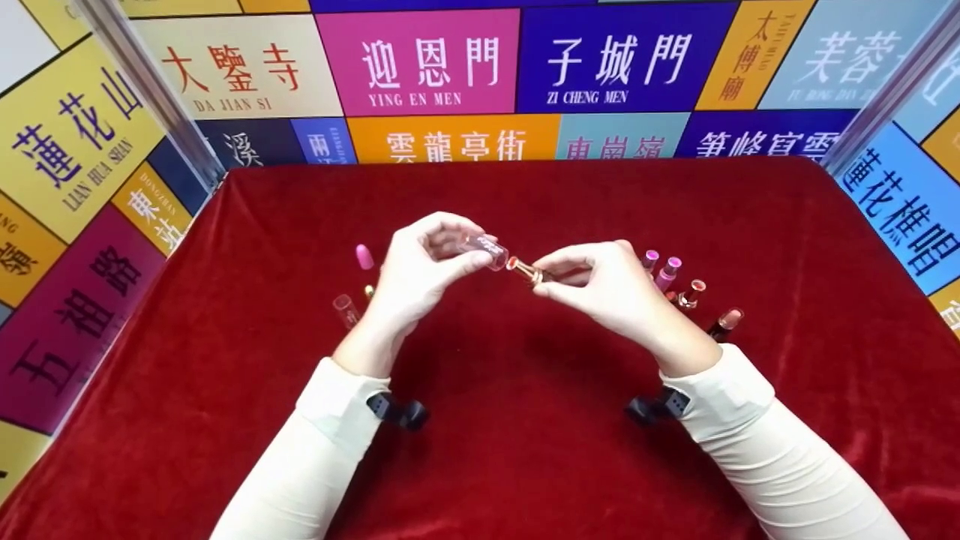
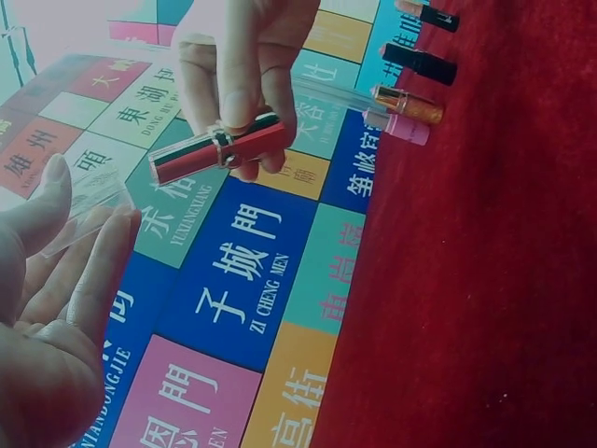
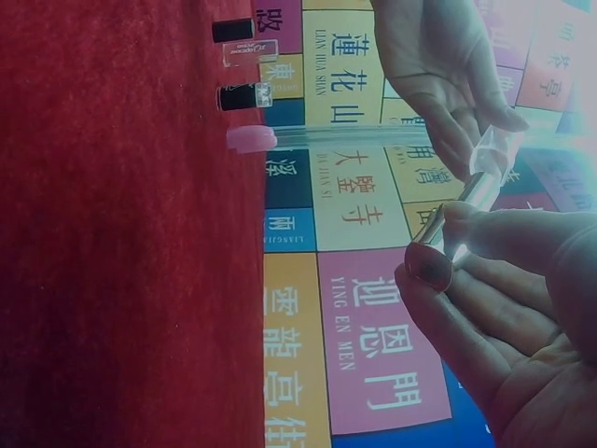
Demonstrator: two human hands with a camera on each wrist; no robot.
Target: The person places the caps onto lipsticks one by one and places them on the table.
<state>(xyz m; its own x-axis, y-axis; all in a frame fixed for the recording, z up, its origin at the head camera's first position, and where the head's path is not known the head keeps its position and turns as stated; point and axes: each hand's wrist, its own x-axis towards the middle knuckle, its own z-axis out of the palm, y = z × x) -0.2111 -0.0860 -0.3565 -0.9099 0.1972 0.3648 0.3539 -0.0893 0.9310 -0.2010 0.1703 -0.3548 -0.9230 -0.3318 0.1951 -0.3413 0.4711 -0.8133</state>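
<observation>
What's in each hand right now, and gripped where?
Left hand: a clear cap, pinched by its sides. Right hand: a lipstick, pinched by its base, tip end free.

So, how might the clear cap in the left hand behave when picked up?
The clear cap looks hollow, so it's probably light. It shows no bend in the left hand, suggesting stiffness. Its shiny surface may be slippery.

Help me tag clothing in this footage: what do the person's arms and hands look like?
The left sleeve and right sleeve are long and cream-coloured. A small black device sits at each wrist. The left hand and right hand are ungloved.
</observation>
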